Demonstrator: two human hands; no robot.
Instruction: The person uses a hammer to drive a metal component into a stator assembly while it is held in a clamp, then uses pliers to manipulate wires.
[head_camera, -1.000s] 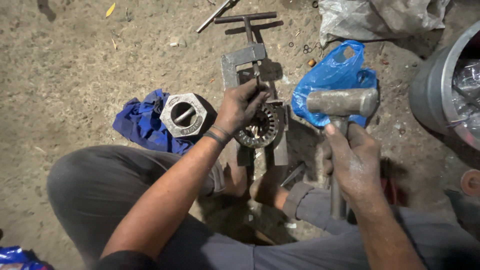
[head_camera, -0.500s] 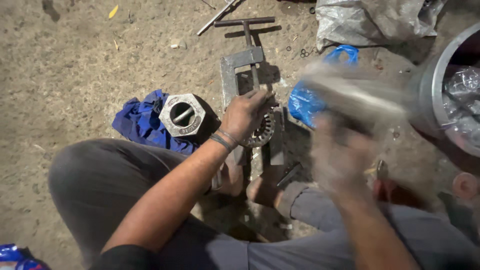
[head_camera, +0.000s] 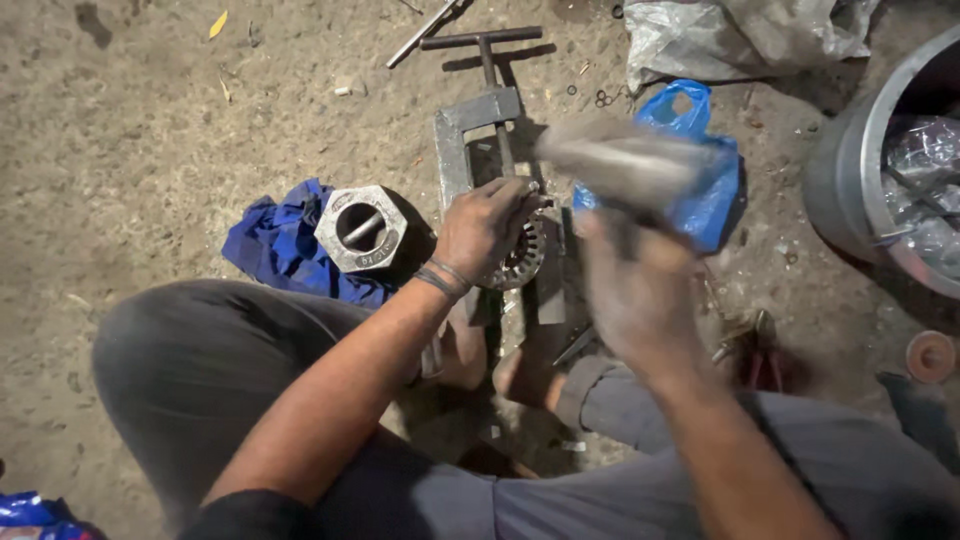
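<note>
Landmark: the grey metal vise (head_camera: 470, 130) lies flat on the dirt floor (head_camera: 150, 130), its T-handle screw pointing away from the person.
Left hand (head_camera: 485, 225): grip clenched over the round slotted metal ring (head_camera: 520, 258), fingers curled on its top edge; the ring sits at the near end of the vise, between its rails.
Right hand (head_camera: 635, 290): blurred, just right of the vise; grip wrapped around the hammer (head_camera: 625, 160) handle, as far as the blur allows.
Hammer: its head is a grey smear right of the vise screw, in front of the blue plastic bag (head_camera: 705, 190).
Hexagonal metal die (head_camera: 362, 228): left of the vise, resting on a blue cloth (head_camera: 270, 245).
Metal bucket (head_camera: 850, 190): well right of the vise.
Feet: bare, at the vise's near end.
</note>
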